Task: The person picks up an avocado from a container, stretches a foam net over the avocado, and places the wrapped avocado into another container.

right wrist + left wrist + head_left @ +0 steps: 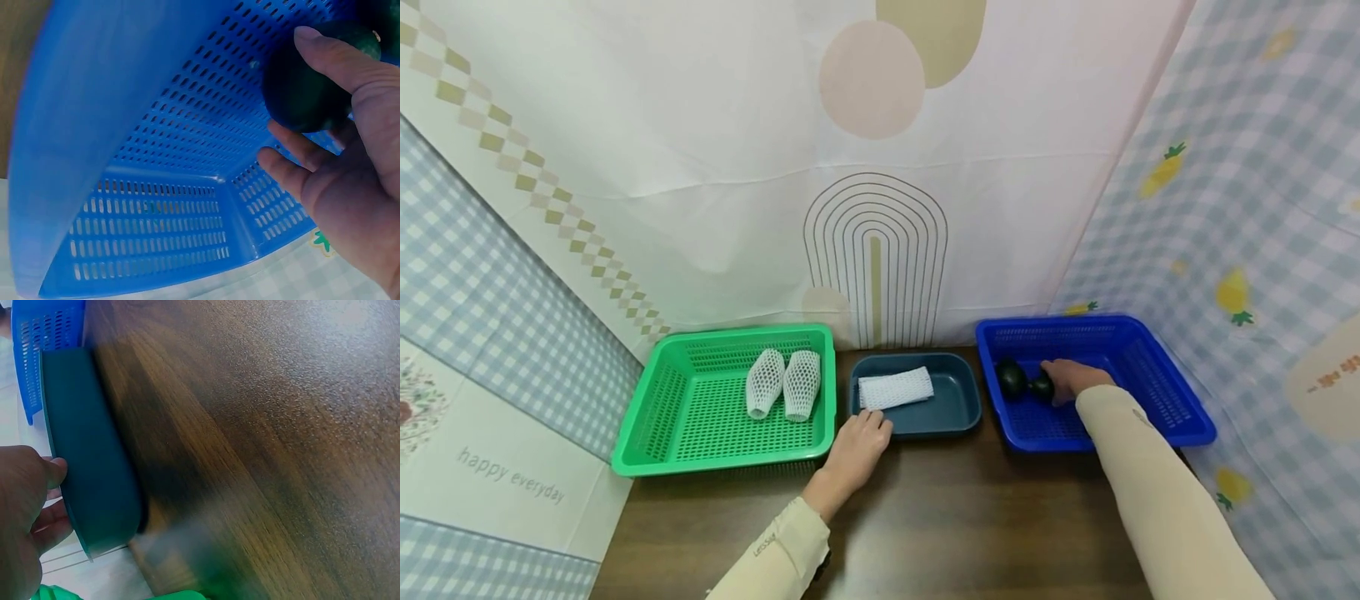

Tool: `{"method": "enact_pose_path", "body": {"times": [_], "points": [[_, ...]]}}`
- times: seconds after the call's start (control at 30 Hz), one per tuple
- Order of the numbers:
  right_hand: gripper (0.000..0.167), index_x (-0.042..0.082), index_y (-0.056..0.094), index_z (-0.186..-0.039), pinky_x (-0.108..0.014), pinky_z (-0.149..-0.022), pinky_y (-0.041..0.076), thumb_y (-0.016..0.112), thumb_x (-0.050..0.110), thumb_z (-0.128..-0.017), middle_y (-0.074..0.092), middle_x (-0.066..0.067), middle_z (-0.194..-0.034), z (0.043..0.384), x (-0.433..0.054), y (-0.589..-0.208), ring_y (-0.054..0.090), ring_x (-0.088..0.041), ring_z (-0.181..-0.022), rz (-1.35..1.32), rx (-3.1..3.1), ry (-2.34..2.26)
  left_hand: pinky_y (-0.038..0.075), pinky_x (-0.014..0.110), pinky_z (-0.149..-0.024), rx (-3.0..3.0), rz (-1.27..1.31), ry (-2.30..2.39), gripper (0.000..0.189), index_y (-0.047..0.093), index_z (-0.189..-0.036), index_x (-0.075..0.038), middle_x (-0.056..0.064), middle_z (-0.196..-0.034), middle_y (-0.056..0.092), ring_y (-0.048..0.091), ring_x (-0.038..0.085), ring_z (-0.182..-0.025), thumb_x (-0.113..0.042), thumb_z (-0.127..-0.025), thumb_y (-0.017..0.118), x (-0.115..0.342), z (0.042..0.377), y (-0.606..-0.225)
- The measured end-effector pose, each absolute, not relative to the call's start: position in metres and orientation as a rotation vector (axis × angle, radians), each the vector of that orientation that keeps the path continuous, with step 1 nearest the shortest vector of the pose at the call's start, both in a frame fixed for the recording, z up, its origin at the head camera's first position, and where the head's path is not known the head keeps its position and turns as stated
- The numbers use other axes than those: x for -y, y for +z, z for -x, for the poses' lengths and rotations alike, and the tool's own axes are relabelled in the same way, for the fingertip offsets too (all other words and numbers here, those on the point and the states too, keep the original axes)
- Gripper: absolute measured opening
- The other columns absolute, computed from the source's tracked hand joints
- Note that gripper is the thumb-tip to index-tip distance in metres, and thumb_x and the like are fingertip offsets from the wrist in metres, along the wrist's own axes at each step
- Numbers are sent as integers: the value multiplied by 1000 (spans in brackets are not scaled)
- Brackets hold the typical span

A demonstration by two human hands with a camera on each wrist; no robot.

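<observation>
My left hand (pixel 859 446) pinches the near rim of a dark teal tray (pixel 955 400), the thumb against its outer wall in the left wrist view. A white foam net sleeve (pixel 897 387) lies flat in that tray, beside the fingertips. Inside the blue basket (pixel 1187 432), my right hand (pixel 1071 379) grips a dark green avocado (pixel 306 84), with thumb on one side and fingers curled round the other. Another dark avocado (pixel 1011 377) lies against it on the left.
A green basket (pixel 647 417) stands left of the tray, with two filled white foam net sleeves (pixel 765 383) side by side in it. All three containers line the back of the brown wooden table (pixel 947 517). Patterned cloth (pixel 737 250) hangs behind and at both sides.
</observation>
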State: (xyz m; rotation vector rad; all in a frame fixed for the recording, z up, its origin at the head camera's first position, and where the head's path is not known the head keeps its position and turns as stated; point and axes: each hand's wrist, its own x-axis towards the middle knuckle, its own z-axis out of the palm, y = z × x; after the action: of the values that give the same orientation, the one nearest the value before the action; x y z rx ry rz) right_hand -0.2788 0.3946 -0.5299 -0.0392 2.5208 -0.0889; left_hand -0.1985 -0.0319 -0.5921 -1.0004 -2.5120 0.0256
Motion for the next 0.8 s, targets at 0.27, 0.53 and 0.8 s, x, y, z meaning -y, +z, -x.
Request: {"method": "enact_pose_path", "body": {"times": [0.27,0.53,0.8], "points": [[92,-10,24,-158,-71,-111,34,79,19,-90,22,-41,-160,269,-408,-530,23,-60,-146,16,-2526,-183,50,31,-63,2529,993,26,8,72,-96,-10,6,-90,64,62,21,-81,-4,-91,76,31,198,-592],[99,-19,12,-155,-72,-111,31,69,37,-96,15,-48,-157,266,-420,-522,20,-64,-144,19,-2513,-300,51,30,-63,2495,1001,4,8,72,-95,-10,5,-88,65,62,20,-81,-5,-90,76,30,199,-592],[92,-14,23,-154,-55,-87,51,64,46,-99,43,-42,-144,254,-413,-508,58,-48,-113,137,-2573,-524,53,31,-66,2555,994,36,8,73,-100,-10,5,-92,67,63,20,-84,-6,-92,74,31,199,-590]]}}
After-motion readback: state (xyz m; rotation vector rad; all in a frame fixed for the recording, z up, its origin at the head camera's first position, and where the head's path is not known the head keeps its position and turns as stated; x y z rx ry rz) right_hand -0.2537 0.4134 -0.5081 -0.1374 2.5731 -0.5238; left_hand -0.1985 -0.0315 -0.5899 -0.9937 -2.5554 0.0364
